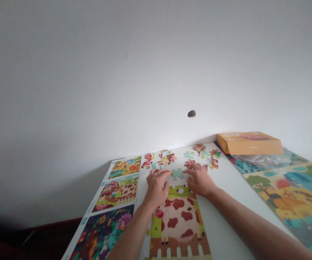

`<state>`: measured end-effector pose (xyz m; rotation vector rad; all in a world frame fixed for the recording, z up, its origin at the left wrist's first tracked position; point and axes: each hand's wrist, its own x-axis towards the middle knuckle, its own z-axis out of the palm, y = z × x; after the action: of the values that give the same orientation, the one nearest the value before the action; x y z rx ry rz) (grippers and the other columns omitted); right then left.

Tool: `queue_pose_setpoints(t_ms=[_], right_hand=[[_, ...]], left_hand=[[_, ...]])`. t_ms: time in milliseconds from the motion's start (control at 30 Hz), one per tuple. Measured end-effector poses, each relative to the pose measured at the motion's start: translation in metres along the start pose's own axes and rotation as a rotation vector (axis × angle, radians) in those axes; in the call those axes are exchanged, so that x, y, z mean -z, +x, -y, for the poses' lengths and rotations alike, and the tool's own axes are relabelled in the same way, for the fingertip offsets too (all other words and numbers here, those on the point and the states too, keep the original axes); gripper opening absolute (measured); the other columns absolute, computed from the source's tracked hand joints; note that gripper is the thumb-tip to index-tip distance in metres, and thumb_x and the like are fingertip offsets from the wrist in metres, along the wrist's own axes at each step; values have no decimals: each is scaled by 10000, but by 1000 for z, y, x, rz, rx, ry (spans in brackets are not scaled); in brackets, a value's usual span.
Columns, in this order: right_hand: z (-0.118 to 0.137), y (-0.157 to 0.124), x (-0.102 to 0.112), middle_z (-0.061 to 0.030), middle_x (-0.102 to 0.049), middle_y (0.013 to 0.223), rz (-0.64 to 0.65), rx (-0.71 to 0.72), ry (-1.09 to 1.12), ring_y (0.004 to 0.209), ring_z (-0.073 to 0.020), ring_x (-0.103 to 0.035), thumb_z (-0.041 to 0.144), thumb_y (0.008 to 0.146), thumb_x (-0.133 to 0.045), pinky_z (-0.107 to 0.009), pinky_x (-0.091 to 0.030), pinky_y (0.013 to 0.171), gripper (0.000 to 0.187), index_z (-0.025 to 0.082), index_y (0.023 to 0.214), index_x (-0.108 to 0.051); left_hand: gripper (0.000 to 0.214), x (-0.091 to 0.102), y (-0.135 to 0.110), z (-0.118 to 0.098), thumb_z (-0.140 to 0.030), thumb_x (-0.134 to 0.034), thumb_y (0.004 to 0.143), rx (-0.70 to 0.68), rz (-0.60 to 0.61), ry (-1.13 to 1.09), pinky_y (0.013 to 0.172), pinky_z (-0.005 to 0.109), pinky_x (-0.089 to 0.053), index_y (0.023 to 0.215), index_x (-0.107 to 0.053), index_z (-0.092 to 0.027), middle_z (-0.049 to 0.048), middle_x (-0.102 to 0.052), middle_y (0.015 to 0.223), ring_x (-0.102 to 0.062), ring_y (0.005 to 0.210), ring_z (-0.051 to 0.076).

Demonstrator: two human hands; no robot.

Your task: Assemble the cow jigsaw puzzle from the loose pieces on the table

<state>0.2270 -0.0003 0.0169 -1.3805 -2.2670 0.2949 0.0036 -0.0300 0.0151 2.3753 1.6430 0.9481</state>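
Head view: left hand [157,189] and right hand [200,180] low over white tabletop [226,213]. Fingers [163,174] apart, either side of mint-green jigsaw piece [177,174], not clamped; piece lies just above cow-pattern puzzle [178,220]. Risk: palm or wrist contact shifts joined sections; right-hand drift disturbs loose pieces [166,157].

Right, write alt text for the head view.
The left hand and right hand flank a green puzzle piece above a part-built cow puzzle on a white table. Loose pieces lie beyond, picture sheets to the left, and an orange box and large colorful picture to the right.
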Motion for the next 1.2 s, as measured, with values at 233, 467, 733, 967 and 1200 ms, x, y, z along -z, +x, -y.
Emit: queue_pose_setpoints(t_ms=[233, 467, 733, 967, 1200], right_hand=[[5, -2, 1, -84, -592, 1111, 43, 51, -38, 1076, -262, -508, 207, 837, -564, -432, -368, 968, 372, 310, 1159, -719], [5, -1, 4, -98, -605, 1188, 25, -35, -104, 1094, -284, -515, 314, 891, -556, -467, -365, 974, 310, 281, 1160, -709], [6, -1, 4, -85, -629, 1227, 18, 27, -51, 1113, -280, -527, 284, 878, -581, -441, -388, 980, 318, 249, 1172, -696], [10, -3, 8, -74, -691, 1053, 26, 128, 17, 1026, -242, -576, 249, 902, -540, -420, -382, 935, 277, 253, 1115, -718], [8, -3, 5, -52, -693, 1200, 41, 125, -2, 1080, -276, -554, 238, 874, -547, -481, -356, 972, 340, 271, 1180, -691]], left_hand=[[354, -3, -1, 1, -175, -549, 838, 59, 77, 32, 1072, 500, -376, 1138, -705, -280, 22, -703, 1209, -535, 1185, 292], [329, 5, -1, -6, -185, -598, 828, -30, 163, -65, 1059, 457, -377, 1112, -722, -296, 10, -720, 1150, -541, 1154, 265], [289, 10, -4, -15, -313, -735, 758, -26, 236, -6, 1108, 537, -297, 1046, -741, -339, 5, -570, 1375, -411, 1287, 341], [518, 7, -5, -10, -308, -714, 765, -34, 250, 9, 1134, 561, -268, 1275, -627, -328, 22, -525, 1453, -358, 1354, 356], [526, 9, -4, -11, -334, -687, 784, -24, 273, 12, 1134, 574, -259, 1305, -613, -318, 41, -562, 1425, -354, 1380, 363]])
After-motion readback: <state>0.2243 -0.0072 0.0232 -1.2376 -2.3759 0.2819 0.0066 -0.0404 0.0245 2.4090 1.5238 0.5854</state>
